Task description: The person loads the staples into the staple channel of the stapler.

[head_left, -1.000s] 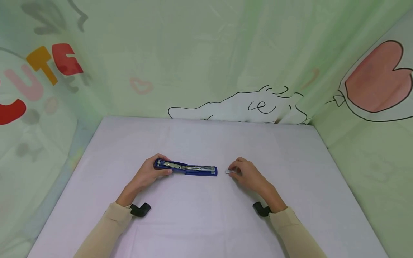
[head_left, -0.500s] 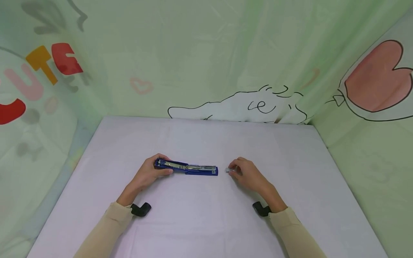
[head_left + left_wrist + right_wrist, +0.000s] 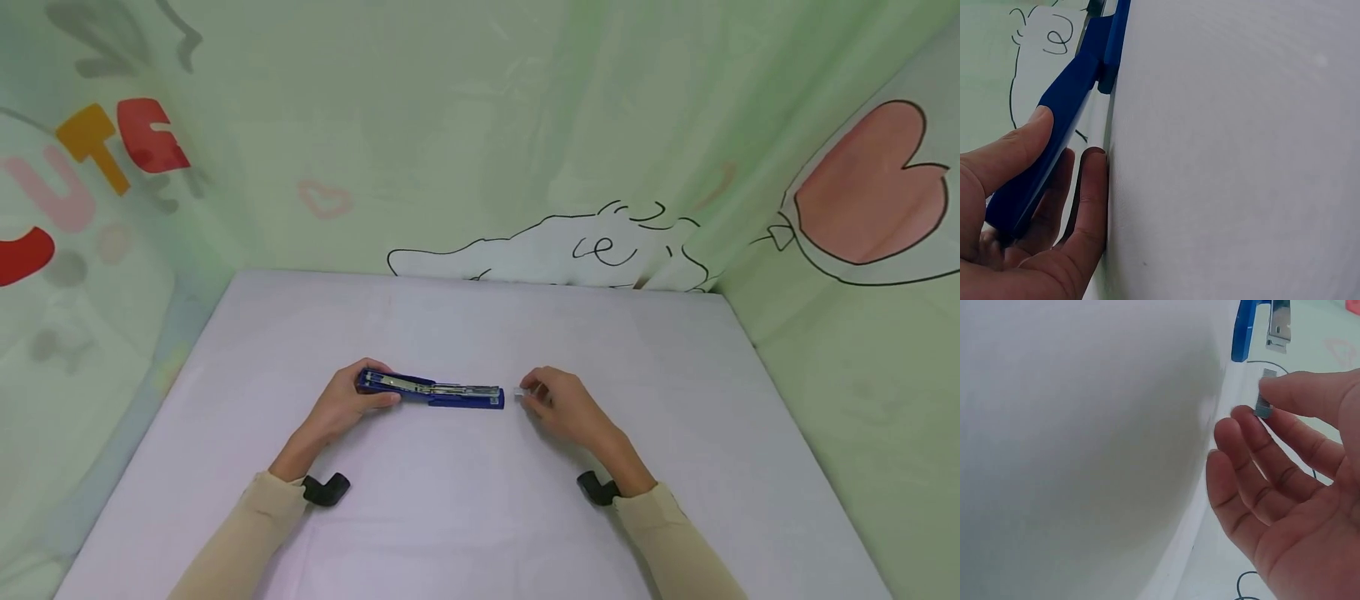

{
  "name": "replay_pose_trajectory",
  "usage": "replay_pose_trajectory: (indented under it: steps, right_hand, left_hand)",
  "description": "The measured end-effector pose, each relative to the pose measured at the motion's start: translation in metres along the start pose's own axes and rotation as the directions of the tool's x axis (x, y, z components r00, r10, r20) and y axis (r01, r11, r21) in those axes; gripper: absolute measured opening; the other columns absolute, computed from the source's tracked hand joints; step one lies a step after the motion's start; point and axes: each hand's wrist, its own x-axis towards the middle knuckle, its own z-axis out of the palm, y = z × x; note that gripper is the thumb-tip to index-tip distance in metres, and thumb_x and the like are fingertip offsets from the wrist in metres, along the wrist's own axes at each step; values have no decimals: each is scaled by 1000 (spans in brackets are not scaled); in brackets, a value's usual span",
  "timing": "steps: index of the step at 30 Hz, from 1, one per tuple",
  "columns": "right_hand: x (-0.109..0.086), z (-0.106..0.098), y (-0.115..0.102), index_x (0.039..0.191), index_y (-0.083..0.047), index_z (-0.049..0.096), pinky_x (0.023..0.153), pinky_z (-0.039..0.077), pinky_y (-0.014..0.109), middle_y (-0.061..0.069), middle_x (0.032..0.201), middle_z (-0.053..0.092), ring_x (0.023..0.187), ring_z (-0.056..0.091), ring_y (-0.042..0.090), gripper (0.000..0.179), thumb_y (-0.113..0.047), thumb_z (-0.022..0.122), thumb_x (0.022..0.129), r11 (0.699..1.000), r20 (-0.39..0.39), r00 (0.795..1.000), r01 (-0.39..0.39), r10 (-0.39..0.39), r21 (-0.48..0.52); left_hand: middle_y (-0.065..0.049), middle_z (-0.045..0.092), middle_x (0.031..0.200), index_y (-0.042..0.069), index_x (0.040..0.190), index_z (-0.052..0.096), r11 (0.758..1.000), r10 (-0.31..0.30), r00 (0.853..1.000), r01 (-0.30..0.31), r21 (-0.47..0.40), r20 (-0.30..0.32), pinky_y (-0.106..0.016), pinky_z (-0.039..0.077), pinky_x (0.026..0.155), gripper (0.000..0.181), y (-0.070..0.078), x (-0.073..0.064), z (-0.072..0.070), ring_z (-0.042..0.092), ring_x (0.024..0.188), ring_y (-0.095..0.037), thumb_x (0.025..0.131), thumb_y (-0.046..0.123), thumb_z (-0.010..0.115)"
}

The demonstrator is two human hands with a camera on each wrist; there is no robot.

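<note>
White table (image 3: 465, 517) beneath a blue stapler (image 3: 435, 395), pale green curtains (image 3: 450, 108) around.

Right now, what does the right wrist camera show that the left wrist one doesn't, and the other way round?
Only the right wrist view shows the right hand pinching a small, ridged silver strip. Only the left wrist view shows the left hand and the section of the blue stapler it grips. Both show part of that stapler and the white tabletop.
</note>
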Motion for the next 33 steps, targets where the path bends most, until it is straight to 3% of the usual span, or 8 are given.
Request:
replay_pose_trajectory:
  steps: [14,33]
  right_hand:
    - [2,4,-11,112,-5,73,80,61,35,6,104,74,91,67,16,17,-5,77,95,999,-61,998,36,-34,34]
    - [9,15,-23,112,-8,73,79,58,30,4,105,73,93,67,14,17,-7,78,95,996,-74,995,66,-62,54]
  left_hand:
    - [-18,68,132,10,130,66,1000,-3,1000,3,7,-17,-30,47,91,46,4,-2,3,60,111,-25,91,25,86]
    - [-17,69,129,10,128,66,1000,2,1000,-2,-1,-13,-30,46,91,47,2,1,2,60,109,-24,89,25,88]
